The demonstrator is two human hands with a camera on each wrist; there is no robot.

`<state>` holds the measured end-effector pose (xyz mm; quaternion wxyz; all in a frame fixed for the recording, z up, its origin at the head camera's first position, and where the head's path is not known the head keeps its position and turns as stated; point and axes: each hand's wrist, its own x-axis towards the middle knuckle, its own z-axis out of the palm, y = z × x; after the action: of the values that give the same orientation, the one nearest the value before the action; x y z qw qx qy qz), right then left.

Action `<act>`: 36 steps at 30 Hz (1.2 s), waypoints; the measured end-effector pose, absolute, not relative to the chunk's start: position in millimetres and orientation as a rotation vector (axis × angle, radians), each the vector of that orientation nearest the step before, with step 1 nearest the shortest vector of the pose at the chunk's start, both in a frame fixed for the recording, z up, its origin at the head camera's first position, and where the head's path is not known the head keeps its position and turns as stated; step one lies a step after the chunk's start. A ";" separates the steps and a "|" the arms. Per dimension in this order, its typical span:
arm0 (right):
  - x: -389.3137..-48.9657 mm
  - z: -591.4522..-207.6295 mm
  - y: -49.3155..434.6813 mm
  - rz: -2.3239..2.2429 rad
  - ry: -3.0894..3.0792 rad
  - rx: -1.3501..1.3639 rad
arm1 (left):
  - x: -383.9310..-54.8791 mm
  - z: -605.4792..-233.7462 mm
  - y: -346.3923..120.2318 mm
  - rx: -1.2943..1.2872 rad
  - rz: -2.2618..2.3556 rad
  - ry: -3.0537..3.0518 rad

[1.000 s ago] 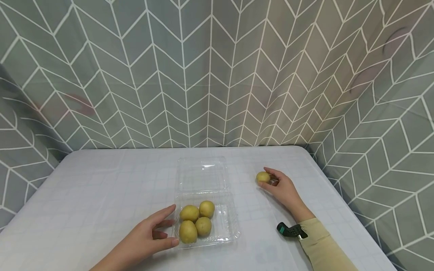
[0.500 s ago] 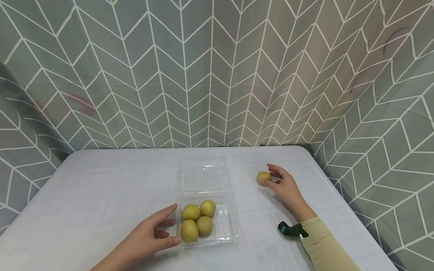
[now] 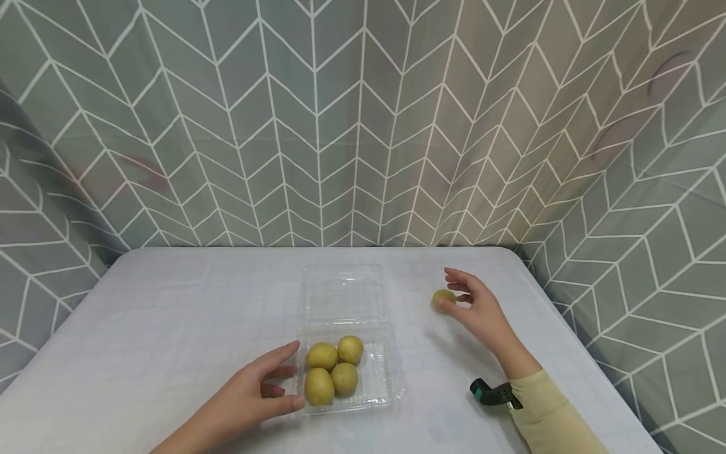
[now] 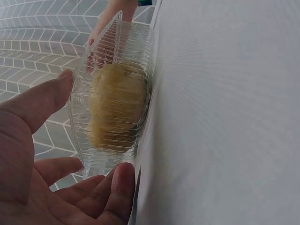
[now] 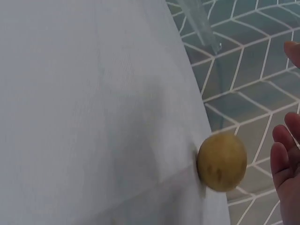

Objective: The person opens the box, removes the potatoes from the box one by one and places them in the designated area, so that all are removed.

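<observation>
A clear plastic clamshell box [image 3: 374,372] lies with its lid [image 3: 343,293] folded back. Several yellow potatoes [image 3: 345,379] are grouped in its left half; through the ribbed wall, potatoes [image 4: 118,98] also show in the left wrist view. My left hand [image 3: 252,388] is beside the box's left side, fingers spread and fingertips at its edge. A single potato [image 3: 444,301] rests on the table to the right of the lid. My right hand [image 3: 479,312] hovers by it, and the right wrist view shows a gap between the fingers [image 5: 281,161] and the potato [image 5: 221,161].
A white cloth covers the table [image 3: 187,315], whose back edge meets a grey-green curtain [image 3: 340,126] with a white chevron pattern. The curtain also hangs along both sides. A black wrist strap [image 3: 492,393] sits at the right sleeve [image 3: 544,403].
My right hand has risen slightly from the single potato, its fingers spreading off it. The left hand and the boxed potatoes hold their places; the head view shifts a little.
</observation>
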<state>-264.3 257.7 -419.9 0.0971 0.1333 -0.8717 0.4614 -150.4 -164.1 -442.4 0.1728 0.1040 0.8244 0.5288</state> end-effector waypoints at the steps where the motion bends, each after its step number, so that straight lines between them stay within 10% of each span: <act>1: -262.6 -418.2 255.7 1.374 -2.576 0.410 | -150.5 -442.8 -164.3 0.298 1.501 2.338; 36: -238.3 -399.4 188.5 1.510 -2.592 0.934 | -148.2 -440.5 -165.2 0.306 1.513 2.318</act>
<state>-238.3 188.5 -399.4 -0.0001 0.2974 -0.8249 0.4807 -148.2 -165.2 -440.5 0.1773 0.1083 0.8192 0.5345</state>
